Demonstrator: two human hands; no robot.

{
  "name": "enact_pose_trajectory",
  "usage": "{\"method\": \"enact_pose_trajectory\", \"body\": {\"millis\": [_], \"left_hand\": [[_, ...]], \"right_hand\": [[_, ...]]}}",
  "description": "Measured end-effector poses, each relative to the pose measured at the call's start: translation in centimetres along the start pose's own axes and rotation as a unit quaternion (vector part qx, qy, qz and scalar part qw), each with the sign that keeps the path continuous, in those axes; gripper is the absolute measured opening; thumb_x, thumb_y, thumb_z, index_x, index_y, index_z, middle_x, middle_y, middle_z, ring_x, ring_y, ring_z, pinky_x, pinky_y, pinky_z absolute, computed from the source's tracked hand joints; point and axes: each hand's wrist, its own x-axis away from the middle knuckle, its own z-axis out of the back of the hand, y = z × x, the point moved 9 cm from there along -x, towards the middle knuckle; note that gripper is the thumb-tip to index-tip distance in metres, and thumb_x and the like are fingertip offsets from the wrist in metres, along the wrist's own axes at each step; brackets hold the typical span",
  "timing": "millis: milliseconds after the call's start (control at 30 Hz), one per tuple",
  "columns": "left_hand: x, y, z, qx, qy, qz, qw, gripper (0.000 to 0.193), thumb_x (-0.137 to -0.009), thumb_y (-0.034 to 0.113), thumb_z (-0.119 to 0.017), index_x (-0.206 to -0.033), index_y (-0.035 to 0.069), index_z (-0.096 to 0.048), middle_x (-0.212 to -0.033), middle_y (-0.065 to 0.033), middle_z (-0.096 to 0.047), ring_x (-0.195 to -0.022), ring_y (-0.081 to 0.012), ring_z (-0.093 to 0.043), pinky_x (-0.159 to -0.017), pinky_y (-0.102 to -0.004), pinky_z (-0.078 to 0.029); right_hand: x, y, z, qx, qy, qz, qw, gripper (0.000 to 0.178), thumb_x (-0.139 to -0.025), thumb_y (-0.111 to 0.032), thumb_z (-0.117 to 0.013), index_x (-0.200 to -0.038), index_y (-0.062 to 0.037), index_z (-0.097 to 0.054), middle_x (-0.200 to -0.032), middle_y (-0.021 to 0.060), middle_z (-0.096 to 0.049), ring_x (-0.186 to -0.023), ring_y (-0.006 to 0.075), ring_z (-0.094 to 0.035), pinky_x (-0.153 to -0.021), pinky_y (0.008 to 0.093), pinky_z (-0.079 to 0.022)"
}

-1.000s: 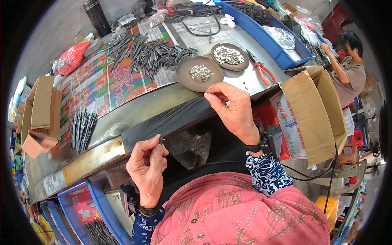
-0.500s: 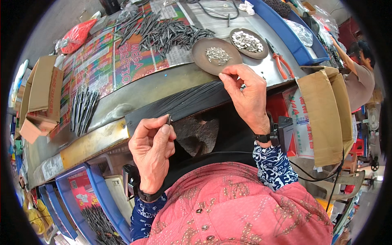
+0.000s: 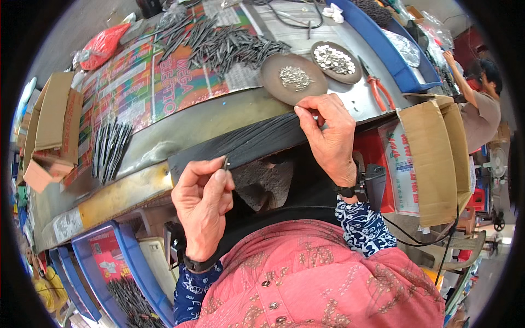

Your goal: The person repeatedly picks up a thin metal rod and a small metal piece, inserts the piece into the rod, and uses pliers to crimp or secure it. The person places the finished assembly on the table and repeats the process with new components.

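Note:
My left hand point(image 3: 203, 205) is closed, pinching a small dark piece point(image 3: 225, 162) with a shiny metal end between thumb and forefinger. It is over the near edge of the bench, beside a black padded strip point(image 3: 240, 141). My right hand point(image 3: 330, 141) is held in a pinch at the near rim of a round brown dish point(image 3: 272, 81); whatever its fingertips hold is too small to make out. Small silvery metal pins point(image 3: 295, 78) lie heaped in that dish. Beside it, a second brown dish point(image 3: 350, 80) holds small white and silvery round pieces point(image 3: 333, 59).
Red-handled pliers point(image 3: 377, 90) lie right of the dishes. Black sticks point(image 3: 229, 46) are piled at the back; a bundle of black strips point(image 3: 111, 147) lies left. Cardboard boxes point(image 3: 437, 164) and blue trays point(image 3: 391, 44) flank the bench. Another person point(image 3: 481, 104) is at far right.
My right hand has drawn back slightly toward me from the dish, its fingers still pinched. My left hand keeps nearly the same place and grip. The view has shifted a little.

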Motion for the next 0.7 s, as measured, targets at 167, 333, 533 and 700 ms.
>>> {"method": "enact_pose_trajectory", "body": {"millis": [167, 333, 533, 700], "left_hand": [[0.0, 0.1, -0.1, 0.000, 0.000, 0.000, 1.000, 0.011, -0.094, 0.003, -0.058, -0.104, 0.001, -0.060, -0.075, -0.0064, -0.059, -0.048, -0.0032, -0.038, -0.042, -0.0179, -0.030], [-0.2, 0.0, -0.1, -0.014, -0.007, -0.008, 1.000, 0.011, -0.093, 0.003, -0.058, -0.104, 0.002, -0.060, -0.075, -0.0065, -0.059, -0.047, -0.0033, -0.038, -0.042, -0.0179, -0.029], [-0.1, -0.1, -0.1, -0.021, -0.002, -0.005, 1.000, 0.012, -0.093, 0.002, -0.058, -0.105, 0.001, -0.060, -0.075, -0.0066, -0.059, -0.047, -0.0034, -0.037, -0.042, -0.0179, -0.029], [-0.2, 0.0, -0.3, -0.033, -0.002, -0.009, 0.999, 0.012, -0.094, 0.002, -0.057, -0.105, 0.001, -0.060, -0.074, -0.0061, -0.059, -0.047, -0.0034, -0.037, -0.042, -0.0181, -0.029]], "right_hand": [[-0.8, 2.2, 2.2, 0.077, 0.014, -0.006, 0.997, 0.008, -0.080, -0.004, -0.067, -0.087, -0.0020, -0.065, -0.080, 0.0076, -0.062, -0.071, 0.0223, -0.053, -0.060, 0.0323, -0.042], [-1.5, 5.7, 4.4, 0.201, 0.024, -0.010, 0.979, 0.016, -0.078, -0.010, -0.068, -0.092, -0.0036, -0.065, -0.090, 0.0119, -0.062, -0.089, 0.0338, -0.054, -0.078, 0.0423, -0.043], [-2.1, 8.6, 3.8, 0.286, -0.002, -0.001, 0.958, 0.030, -0.078, -0.016, -0.070, -0.106, -0.0052, -0.067, -0.101, 0.0138, -0.058, -0.100, 0.0339, -0.050, -0.087, 0.0454, -0.039], [-2.3, 9.1, 3.1, 0.301, -0.018, -0.007, 0.953, 0.027, -0.078, -0.020, -0.071, -0.102, -0.0072, -0.068, -0.102, 0.0129, -0.056, -0.102, 0.0327, -0.049, -0.088, 0.0466, -0.038]]}}
